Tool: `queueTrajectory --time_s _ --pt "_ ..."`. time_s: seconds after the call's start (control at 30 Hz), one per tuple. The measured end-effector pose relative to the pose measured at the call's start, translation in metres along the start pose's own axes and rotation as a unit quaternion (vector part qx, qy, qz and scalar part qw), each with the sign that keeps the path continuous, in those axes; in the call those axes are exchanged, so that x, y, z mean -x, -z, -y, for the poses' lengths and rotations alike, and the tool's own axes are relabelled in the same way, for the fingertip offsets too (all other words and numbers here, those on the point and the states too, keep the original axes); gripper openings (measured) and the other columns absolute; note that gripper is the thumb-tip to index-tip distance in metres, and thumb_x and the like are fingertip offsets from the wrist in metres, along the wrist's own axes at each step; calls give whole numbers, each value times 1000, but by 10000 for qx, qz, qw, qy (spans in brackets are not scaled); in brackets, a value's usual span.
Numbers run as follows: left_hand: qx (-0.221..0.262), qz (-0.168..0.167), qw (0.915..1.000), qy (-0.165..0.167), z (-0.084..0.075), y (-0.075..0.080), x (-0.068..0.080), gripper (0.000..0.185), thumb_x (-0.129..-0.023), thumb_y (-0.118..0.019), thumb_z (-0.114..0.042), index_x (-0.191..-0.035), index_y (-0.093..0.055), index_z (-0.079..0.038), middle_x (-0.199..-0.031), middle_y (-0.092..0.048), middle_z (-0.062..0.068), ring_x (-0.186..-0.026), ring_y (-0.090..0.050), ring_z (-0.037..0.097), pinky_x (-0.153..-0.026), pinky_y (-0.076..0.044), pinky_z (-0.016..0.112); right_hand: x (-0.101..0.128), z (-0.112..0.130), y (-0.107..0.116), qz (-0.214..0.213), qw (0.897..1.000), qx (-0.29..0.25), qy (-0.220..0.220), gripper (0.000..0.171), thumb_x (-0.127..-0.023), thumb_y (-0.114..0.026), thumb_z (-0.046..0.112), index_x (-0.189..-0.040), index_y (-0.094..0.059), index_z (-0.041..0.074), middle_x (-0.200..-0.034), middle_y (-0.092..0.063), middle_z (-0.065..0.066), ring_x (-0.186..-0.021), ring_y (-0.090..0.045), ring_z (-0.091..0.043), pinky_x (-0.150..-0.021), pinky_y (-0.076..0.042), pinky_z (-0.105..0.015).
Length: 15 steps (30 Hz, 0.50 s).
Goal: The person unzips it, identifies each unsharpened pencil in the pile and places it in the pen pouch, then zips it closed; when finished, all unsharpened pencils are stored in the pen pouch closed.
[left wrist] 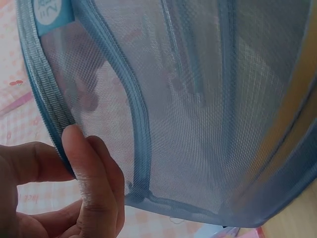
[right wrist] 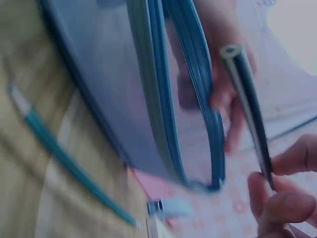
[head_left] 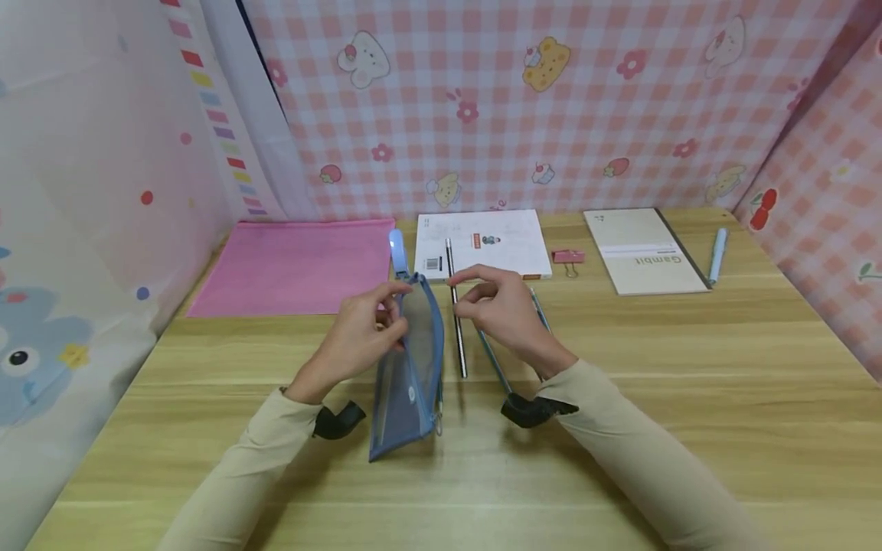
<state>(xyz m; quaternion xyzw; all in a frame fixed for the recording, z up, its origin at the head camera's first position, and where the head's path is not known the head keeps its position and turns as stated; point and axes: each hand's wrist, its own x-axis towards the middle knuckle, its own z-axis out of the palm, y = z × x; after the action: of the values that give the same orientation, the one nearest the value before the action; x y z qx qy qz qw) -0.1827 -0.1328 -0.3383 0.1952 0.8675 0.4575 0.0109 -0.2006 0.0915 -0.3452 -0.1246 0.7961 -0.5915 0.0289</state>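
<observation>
Blue mesh pouch (left wrist: 198, 109) pinched by left hand (head_left: 358, 333), right hand (head_left: 499, 306) pinching black pencil (right wrist: 247, 99).

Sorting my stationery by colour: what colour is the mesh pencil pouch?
Blue: the mesh pencil pouch has see-through blue mesh with darker blue edging, clearest in the left wrist view.

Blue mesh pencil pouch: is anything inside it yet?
The blue mesh zip pouch, held upright by the left hand, shows nothing clearly inside through its mesh. The black pencil pinched by the right hand is outside. The pouch's bottom is too blurred to tell.
</observation>
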Motion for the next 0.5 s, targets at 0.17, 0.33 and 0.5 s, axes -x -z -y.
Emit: queueTrajectory --time_s 0.17,0.33,0.5 --pt "2 -49 10000 -15 0 -1 -1 49 -88 -55 5 -136 -53 5 -82 -58 12 -66 -67 15 -56 -65 28 -2 7 -25 -146 9992 23 368 32 -83 -67 5 -114 -72 10 -80 -74 -11 -55 -56 -11 -51 -41 -22" --pt "44 -33 10000 24 0 -2 -1 50 -88 -55 4 -138 -52 5 -83 -58 12 -64 -65 14 -57 -66 30 2 4 -38 -90 9944 876 581 32 -78 -70 4 -109 -73 8 -76 -75 -10 -55 -58 -7 -48 -40 -19" --pt "154 -80 9998 66 0 -1 0 51 -88 -54 6 -139 -51 6 -85 -58 13 -65 -64 15 -59 -66 31 9 4 -46 230 9888 1348 594 31 -75 -74 3 -106 -73 6 -72 -73 -8 -56 -60 -6 -47 -46 -17"
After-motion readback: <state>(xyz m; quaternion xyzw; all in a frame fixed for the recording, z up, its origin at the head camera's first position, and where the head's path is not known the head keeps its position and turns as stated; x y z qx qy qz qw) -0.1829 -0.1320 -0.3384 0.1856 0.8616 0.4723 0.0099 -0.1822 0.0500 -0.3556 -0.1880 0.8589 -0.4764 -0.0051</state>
